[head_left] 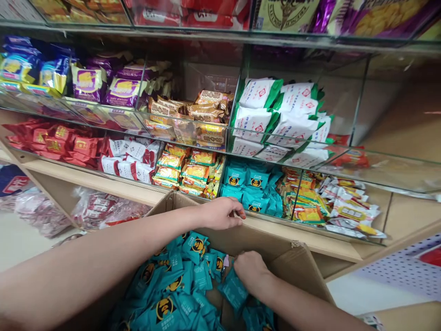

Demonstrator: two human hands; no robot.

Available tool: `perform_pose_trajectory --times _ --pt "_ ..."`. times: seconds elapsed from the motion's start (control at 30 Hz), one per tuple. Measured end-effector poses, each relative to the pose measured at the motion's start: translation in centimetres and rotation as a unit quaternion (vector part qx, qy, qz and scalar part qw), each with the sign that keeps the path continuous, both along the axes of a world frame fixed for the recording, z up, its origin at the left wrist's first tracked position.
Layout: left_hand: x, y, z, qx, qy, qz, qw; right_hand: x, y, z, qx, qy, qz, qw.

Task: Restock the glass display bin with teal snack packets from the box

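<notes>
An open cardboard box (296, 264) in front of me holds several teal snack packets (172, 294). My right hand (251, 272) reaches down into the box with its fingers curled on teal packets. My left hand (220, 212) rests on the box's far flap at the edge of the shelf, fingers curled down, just below the glass compartment of matching teal packets (250, 188). Whether the left hand holds anything is hidden.
Glass-fronted shelf compartments hold red packets (58, 142), orange packets (186, 170), white-and-green bags (282, 119) and mixed yellow and white packets (334, 202). Purple and blue bags (86, 80) lie on the upper left. Bagged goods (103, 209) sit under the wooden shelf.
</notes>
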State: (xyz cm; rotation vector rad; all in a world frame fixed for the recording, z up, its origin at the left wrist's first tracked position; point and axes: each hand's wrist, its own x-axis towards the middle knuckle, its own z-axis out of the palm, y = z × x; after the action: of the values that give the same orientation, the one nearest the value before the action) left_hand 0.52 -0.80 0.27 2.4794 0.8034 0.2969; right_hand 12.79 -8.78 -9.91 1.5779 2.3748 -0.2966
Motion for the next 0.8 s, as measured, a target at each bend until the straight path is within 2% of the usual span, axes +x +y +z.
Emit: perform_pose_trajectory --times 0.1,0.17,0.2,0.23,0.27,0.33,0.4,0.53,0.7,0.8 --pt "-0.1 0.2 0.5 -0.057 -0.027 0.018 0.998 1.5 -0.3 3.4 0.018 0.002 0.005 1.0" --pt "0.0 0.1 0.8 -0.136 -0.085 0.021 0.987 2.9 -0.6 5.9 0.034 0.102 -0.01 0.994" --pt "0.0 -0.1 1.0 -0.187 -0.124 0.019 0.974 3.7 -0.8 6.9 0.039 0.189 -0.036 0.981" --pt "0.1 -0.3 1.2 -0.235 -0.16 0.018 0.959 4.4 -0.8 7.7 0.039 0.287 -0.07 0.954" --pt "0.2 -0.5 1.3 -0.274 -0.187 0.02 0.943 5.0 -0.8 8.2 0.037 0.385 -0.112 0.915" --pt "0.4 -0.8 1.4 -0.314 -0.199 0.028 0.928 5.9 -0.6 8.4 0.024 0.526 -0.186 0.829" --pt "0.6 -0.9 1.3 -0.32 -0.184 0.041 0.928 6.2 -0.2 8.0 0.012 0.594 -0.224 0.772" --pt "0.8 -0.7 0.9 -0.336 -0.182 0.061 0.922 6.0 0.4 7.0 0.007 0.633 -0.247 0.733" --pt "1.1 -0.9 0.8 -0.343 -0.222 0.077 0.91 5.6 0.4 6.9 0.027 0.662 -0.258 0.704" --pt "1.2 -1.1 0.8 -0.363 -0.26 0.117 0.887 5.2 0.3 7.0 0.013 0.693 -0.256 0.674"
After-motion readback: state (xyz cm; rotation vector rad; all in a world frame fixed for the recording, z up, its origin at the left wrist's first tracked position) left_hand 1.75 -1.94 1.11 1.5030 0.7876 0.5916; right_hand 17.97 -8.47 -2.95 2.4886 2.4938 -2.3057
